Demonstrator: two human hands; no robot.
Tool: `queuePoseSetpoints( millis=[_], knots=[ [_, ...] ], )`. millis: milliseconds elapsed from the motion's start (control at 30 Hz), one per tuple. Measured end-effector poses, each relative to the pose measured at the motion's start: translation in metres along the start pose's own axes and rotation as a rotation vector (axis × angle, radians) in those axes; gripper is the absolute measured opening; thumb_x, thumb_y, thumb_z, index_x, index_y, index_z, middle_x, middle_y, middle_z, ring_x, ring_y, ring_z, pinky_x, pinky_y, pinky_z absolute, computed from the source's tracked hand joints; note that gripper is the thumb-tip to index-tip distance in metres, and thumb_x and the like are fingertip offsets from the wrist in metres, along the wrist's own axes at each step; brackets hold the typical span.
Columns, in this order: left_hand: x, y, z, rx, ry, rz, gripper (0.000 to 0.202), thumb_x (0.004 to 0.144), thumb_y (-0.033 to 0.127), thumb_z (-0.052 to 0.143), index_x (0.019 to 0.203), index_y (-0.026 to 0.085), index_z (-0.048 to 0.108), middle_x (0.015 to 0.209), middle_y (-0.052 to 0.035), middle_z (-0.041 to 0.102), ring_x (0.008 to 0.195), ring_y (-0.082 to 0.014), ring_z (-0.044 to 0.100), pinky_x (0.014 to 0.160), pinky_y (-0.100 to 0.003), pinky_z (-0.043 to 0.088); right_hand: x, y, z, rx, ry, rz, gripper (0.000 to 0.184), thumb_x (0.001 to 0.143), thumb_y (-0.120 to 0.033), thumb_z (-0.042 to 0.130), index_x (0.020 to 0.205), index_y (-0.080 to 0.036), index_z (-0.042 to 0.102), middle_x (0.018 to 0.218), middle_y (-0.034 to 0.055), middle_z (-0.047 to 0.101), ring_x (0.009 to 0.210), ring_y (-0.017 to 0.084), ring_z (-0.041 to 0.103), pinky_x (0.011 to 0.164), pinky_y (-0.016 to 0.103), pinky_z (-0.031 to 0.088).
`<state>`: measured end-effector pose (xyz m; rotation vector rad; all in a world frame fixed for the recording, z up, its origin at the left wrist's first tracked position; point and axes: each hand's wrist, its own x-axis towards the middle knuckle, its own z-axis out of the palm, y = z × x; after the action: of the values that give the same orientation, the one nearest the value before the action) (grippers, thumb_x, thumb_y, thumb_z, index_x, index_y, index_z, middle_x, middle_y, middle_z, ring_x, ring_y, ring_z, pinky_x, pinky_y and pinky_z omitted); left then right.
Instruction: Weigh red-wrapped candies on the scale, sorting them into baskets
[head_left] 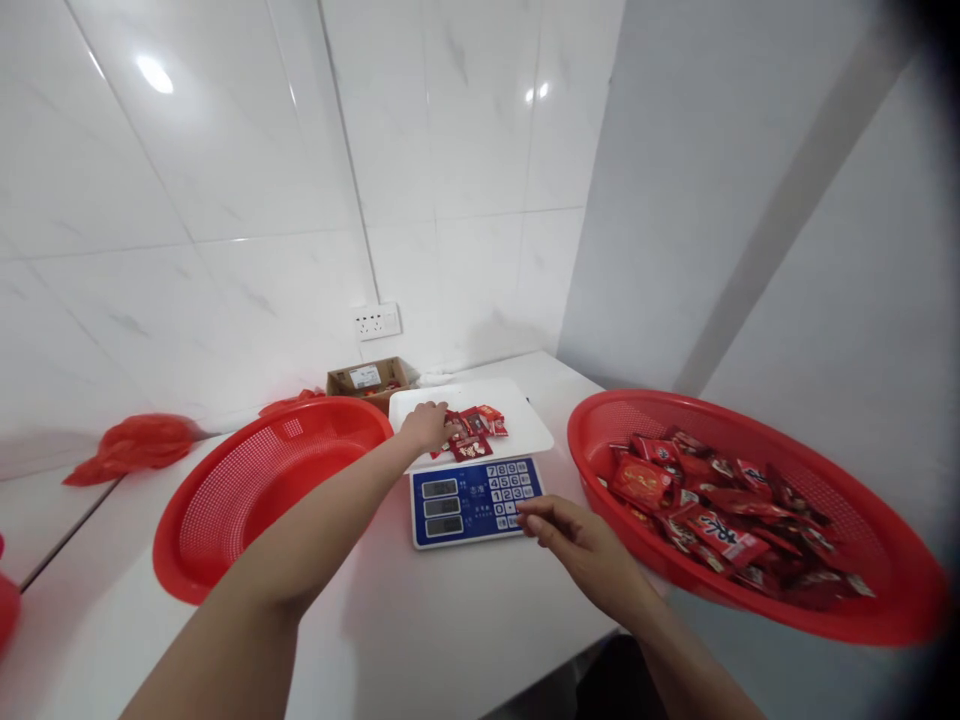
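Observation:
A small heap of red snack packets [474, 432] lies on the white pan [525, 437] of a digital scale. My left hand [429, 426] reaches to the left side of the heap, its curved fingers closed on packets there; the fingertips are partly hidden. Below the pan, the scale's blue panel [476, 500] has three small displays on the left and a keypad on the right. Beside the keypad's lower right corner hovers my right hand [577, 545], holding nothing, with fingers loosely bent and the thumb a little apart.
At right stands a big red plastic basket [600, 410] with many red packets [720, 510] inside. A second red basket [187, 500] is at left, partly behind my left arm. Further back are a cardboard box [379, 372], a red plastic bag [142, 445] and a wall socket [377, 321].

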<state>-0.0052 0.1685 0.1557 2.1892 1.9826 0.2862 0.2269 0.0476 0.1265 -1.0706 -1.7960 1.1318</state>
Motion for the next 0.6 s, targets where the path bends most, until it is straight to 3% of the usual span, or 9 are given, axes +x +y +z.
queuePoseSetpoints(
  millis=[167, 400, 600],
  knots=[
    [0.021, -0.004, 0.009, -0.033, -0.033, -0.098, 0.032, 0.084, 0.032, 0.053, 0.111, 0.016, 0.053, 0.114, -0.0079, 0.055, 0.099, -0.0212, 0.056, 0.083, -0.043, 0.047, -0.005, 0.004, 0.002, -0.018, -0.036, 0.015, 0.03, 0.078, -0.043, 0.051, 0.092, -0.02, 0.062, 0.082, 0.0039, 0.064, 0.079, 0.017, 0.058, 0.07, 0.028, 0.046],
    [0.025, 0.0, 0.011, -0.283, -0.008, -0.127, 0.03, 0.085, 0.031, 0.052, 0.111, 0.016, 0.053, 0.109, -0.007, 0.058, 0.09, -0.0185, 0.059, 0.076, -0.039, 0.05, -0.006, 0.004, 0.005, -0.018, -0.03, 0.022, 0.03, 0.078, -0.044, 0.051, 0.091, -0.019, 0.062, 0.079, 0.003, 0.064, 0.075, 0.016, 0.057, 0.068, 0.028, 0.046],
    [0.023, -0.016, -0.008, -0.435, 0.119, -0.186, 0.03, 0.085, 0.03, 0.052, 0.112, 0.015, 0.051, 0.105, -0.0066, 0.058, 0.085, -0.017, 0.06, 0.072, -0.036, 0.052, -0.004, 0.004, 0.005, -0.033, -0.06, 0.027, 0.03, 0.079, -0.044, 0.051, 0.093, -0.021, 0.062, 0.087, 0.0036, 0.065, 0.083, 0.019, 0.059, 0.074, 0.031, 0.047]
  ],
)
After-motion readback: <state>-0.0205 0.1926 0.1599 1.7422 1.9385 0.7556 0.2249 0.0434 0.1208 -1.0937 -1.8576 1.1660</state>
